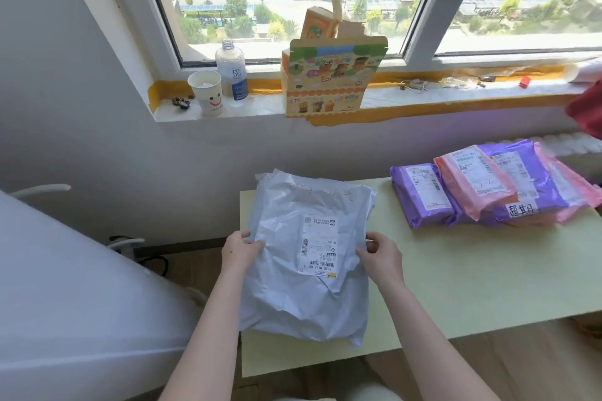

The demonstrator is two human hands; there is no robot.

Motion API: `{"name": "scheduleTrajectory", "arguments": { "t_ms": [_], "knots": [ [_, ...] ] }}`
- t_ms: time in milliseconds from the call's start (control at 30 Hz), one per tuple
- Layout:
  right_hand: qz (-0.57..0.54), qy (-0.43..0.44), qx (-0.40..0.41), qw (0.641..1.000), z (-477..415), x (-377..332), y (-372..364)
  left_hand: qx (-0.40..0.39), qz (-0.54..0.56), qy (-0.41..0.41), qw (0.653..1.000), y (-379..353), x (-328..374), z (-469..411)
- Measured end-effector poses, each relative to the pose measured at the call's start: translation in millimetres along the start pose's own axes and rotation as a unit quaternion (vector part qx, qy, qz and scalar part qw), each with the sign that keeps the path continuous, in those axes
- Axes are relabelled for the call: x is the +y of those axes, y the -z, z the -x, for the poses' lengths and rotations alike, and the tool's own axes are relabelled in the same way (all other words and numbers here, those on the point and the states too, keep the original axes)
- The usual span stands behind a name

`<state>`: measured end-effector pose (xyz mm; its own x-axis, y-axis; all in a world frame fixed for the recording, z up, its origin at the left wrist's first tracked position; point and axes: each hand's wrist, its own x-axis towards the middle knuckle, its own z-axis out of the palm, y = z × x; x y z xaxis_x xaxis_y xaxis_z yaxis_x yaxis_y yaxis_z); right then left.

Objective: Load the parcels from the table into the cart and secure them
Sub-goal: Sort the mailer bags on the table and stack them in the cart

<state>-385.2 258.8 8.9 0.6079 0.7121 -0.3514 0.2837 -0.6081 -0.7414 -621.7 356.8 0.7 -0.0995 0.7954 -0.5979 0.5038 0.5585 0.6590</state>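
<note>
The grey parcel (309,257) is crinkled, softly glossy plastic film with a paper label (321,249); the table (472,273) looks smooth and matt.

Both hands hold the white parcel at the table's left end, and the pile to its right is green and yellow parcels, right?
Not quite. The head view shows the pile of parcels is purple and pink, not green and yellow. The rest stands: the left hand and right hand hold the white parcel at the left end of the table.
</note>
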Motion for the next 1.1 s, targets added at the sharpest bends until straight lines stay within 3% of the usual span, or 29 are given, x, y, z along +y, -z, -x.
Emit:
{"name": "scheduleTrajectory", "arguments": {
  "t_ms": [567, 1100],
  "knots": [
    [-0.086, 0.044, 0.162, 0.982, 44.0, 14.9, 96.6, -0.103, 0.094, -0.169, 0.976, -38.1, 64.9, 46.8],
    [-0.169, 0.114, 0.283, 0.937, 76.5, 79.5, 285.8, -0.215, 0.124, -0.295, 0.923, -154.0, 164.0, 203.0]
  ]
}}
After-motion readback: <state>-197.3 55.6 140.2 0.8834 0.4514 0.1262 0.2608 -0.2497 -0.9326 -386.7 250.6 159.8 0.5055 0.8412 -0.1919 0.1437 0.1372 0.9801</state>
